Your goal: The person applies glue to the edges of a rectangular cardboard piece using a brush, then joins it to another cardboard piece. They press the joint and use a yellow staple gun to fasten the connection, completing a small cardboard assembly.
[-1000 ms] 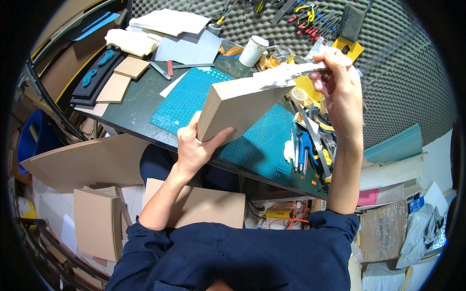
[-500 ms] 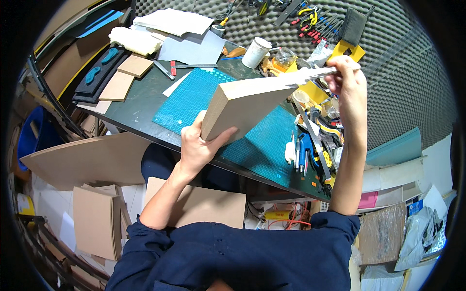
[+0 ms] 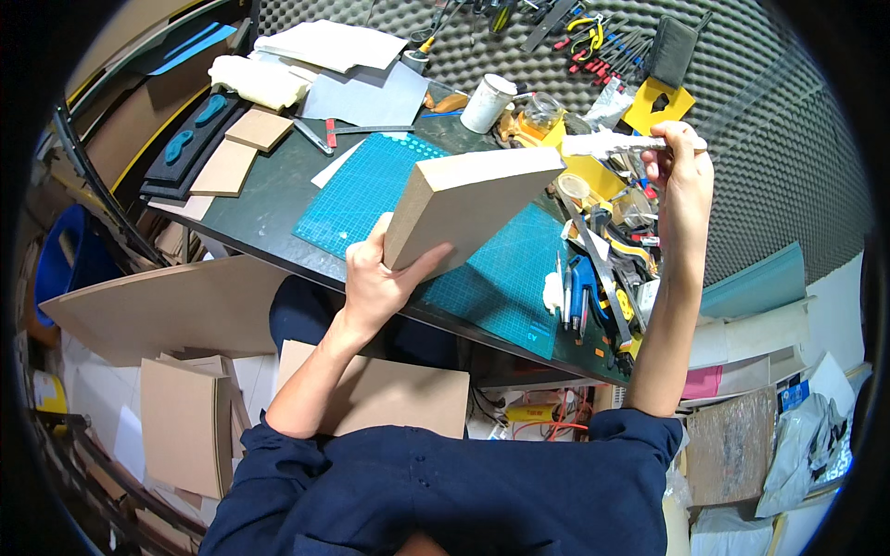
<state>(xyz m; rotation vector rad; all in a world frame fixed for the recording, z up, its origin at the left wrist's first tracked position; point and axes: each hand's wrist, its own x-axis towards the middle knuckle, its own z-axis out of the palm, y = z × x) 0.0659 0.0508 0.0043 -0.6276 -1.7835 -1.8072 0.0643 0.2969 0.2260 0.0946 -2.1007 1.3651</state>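
My left hand (image 3: pixel 378 285) grips the lower left corner of a thick brown board (image 3: pixel 473 211), thumb on the face toward me. The board stands tilted above a green cutting mat (image 3: pixel 348 199). Its long top edge looks white and pale yellow, as if coated. In my right hand (image 3: pixel 684 181), raised to the right, is a thin-handled brush (image 3: pixel 603 144) smeared with white. The brush's tip is just off the board's far right corner. Behind the board stands a white tub (image 3: pixel 488 104) on the dark table.
A try square (image 3: pixel 371 129), small wooden pieces (image 3: pixel 225 167) and paper sheets (image 3: pixel 329 43) lie on the table's left and back. Tools, including a blue glue gun (image 3: pixel 581 276), crowd its right side. Brown boards (image 3: pixel 185 426) lean below at left.
My right hand has moved right and slightly down, taking the brush off the board's edge. My left hand and the board have stayed almost still.
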